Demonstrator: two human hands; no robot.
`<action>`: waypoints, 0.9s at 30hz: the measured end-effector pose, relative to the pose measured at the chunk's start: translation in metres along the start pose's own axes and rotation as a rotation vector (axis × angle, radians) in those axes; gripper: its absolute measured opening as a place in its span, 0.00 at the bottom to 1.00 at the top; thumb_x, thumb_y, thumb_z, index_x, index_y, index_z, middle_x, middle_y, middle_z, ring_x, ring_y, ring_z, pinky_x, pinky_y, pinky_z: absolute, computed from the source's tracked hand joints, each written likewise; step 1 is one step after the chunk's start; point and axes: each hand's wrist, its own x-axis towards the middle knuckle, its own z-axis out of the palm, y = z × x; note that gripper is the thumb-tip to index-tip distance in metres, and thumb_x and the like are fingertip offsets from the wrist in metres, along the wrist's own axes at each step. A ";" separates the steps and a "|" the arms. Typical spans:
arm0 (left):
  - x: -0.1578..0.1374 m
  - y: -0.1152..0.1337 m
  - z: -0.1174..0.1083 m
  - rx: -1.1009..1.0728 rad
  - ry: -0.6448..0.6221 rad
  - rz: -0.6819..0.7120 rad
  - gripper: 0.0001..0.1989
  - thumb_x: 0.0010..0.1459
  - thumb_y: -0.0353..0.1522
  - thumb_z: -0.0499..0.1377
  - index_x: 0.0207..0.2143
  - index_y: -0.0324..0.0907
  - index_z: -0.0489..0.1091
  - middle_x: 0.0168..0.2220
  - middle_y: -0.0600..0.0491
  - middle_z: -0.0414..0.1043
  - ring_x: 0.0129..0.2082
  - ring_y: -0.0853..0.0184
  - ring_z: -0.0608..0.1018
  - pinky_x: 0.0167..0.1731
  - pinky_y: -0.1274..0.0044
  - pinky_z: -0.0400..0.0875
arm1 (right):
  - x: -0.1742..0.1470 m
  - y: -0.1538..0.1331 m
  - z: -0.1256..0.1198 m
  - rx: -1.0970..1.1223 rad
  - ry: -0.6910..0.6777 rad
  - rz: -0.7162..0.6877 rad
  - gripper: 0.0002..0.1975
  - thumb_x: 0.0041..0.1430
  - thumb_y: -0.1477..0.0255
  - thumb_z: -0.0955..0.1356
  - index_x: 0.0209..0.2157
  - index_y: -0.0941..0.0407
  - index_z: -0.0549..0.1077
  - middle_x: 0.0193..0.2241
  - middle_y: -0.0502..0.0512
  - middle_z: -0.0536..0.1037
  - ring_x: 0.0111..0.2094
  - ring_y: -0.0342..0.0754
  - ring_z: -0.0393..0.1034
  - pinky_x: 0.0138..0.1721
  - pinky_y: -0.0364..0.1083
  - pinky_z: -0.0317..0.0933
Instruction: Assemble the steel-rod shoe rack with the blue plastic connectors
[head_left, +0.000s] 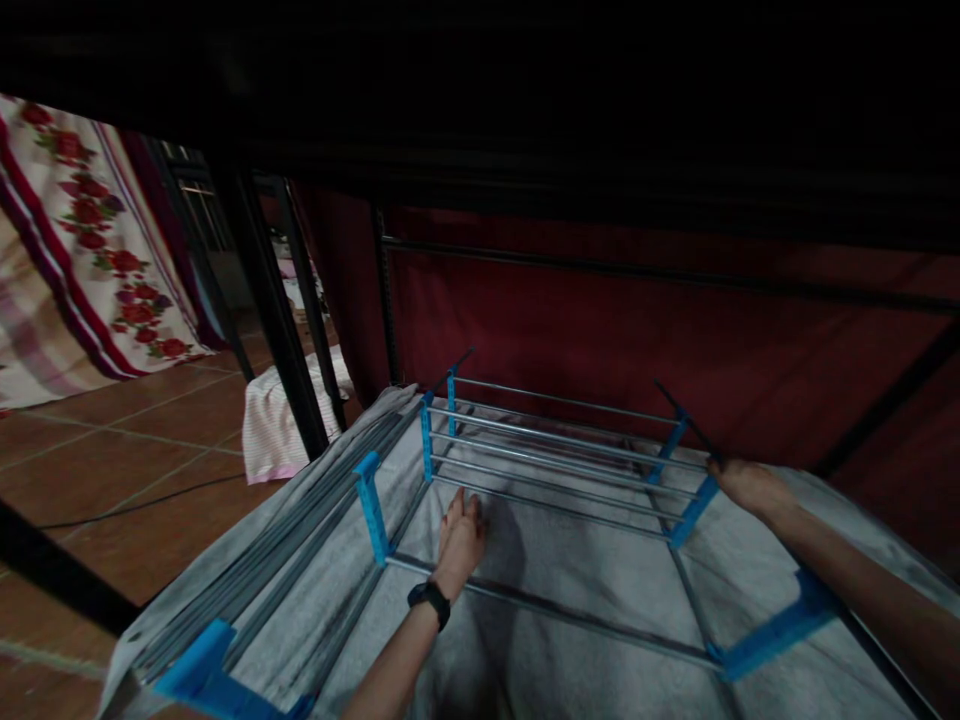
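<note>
A partly assembled rack of thin metal rods point(566, 605) and blue plastic brackets point(371, 508) lies on a grey blanket point(585, 580). Several parallel rods span between its far brackets. My left hand point(463, 532), with a dark watch on the wrist, reaches over the front rod with fingers extended above the blanket, just short of the rod row; nothing shows in it. At the right end, my right hand point(742, 485) is closed at the top of a blue bracket point(694, 512), where a dark rod meets it. Its fingertips are partly hidden.
A bundle of loose grey tubes point(300, 510) lies along the blanket's left side. Dark bed-like posts point(277, 310) and a low black beam point(525, 150) frame the space. Dark red cloth point(600, 330) hangs behind. Left are a tiled floor point(150, 450) and a floral cloth point(97, 230).
</note>
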 end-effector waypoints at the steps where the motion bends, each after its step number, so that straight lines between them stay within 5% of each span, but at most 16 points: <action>1: -0.003 -0.003 0.004 0.009 -0.022 0.001 0.27 0.64 0.27 0.52 0.65 0.37 0.64 0.71 0.38 0.57 0.69 0.56 0.65 0.62 0.68 0.65 | -0.001 -0.001 -0.001 -0.019 -0.042 -0.006 0.21 0.71 0.73 0.60 0.36 0.67 0.81 0.31 0.77 0.81 0.32 0.56 0.80 0.35 0.49 0.63; 7: -0.018 -0.012 0.021 0.027 -0.251 0.064 0.24 0.70 0.33 0.47 0.64 0.38 0.66 0.70 0.39 0.59 0.67 0.55 0.66 0.64 0.66 0.63 | -0.003 -0.011 -0.015 -0.126 -0.223 0.015 0.21 0.71 0.73 0.58 0.43 0.69 0.80 0.41 0.81 0.80 0.43 0.62 0.80 0.44 0.53 0.66; 15: -0.019 -0.009 0.027 0.111 -0.224 0.197 0.22 0.70 0.34 0.49 0.62 0.38 0.68 0.65 0.39 0.65 0.64 0.52 0.68 0.62 0.62 0.62 | 0.004 -0.032 -0.025 -0.141 -0.302 0.250 0.23 0.67 0.80 0.55 0.47 0.69 0.78 0.43 0.79 0.80 0.47 0.62 0.79 0.46 0.56 0.67; 18: -0.016 -0.007 0.027 0.141 -0.262 0.252 0.24 0.68 0.34 0.51 0.64 0.36 0.66 0.67 0.37 0.62 0.65 0.48 0.65 0.62 0.60 0.61 | 0.001 -0.048 -0.022 -0.131 -0.197 0.331 0.22 0.66 0.76 0.56 0.49 0.69 0.77 0.44 0.79 0.79 0.47 0.64 0.77 0.46 0.58 0.68; 23: -0.014 -0.002 0.023 0.166 -0.313 0.299 0.27 0.68 0.35 0.51 0.66 0.31 0.62 0.67 0.32 0.60 0.64 0.45 0.65 0.61 0.57 0.60 | -0.045 -0.118 0.011 0.257 0.243 0.144 0.24 0.67 0.67 0.57 0.56 0.62 0.72 0.56 0.71 0.74 0.58 0.61 0.69 0.58 0.59 0.64; 27: -0.016 -0.003 0.021 0.135 -0.282 0.328 0.25 0.69 0.34 0.49 0.64 0.34 0.64 0.66 0.35 0.61 0.63 0.48 0.65 0.61 0.59 0.59 | -0.110 -0.175 0.068 0.478 0.106 0.075 0.24 0.64 0.68 0.57 0.58 0.57 0.72 0.65 0.64 0.67 0.65 0.58 0.62 0.64 0.58 0.60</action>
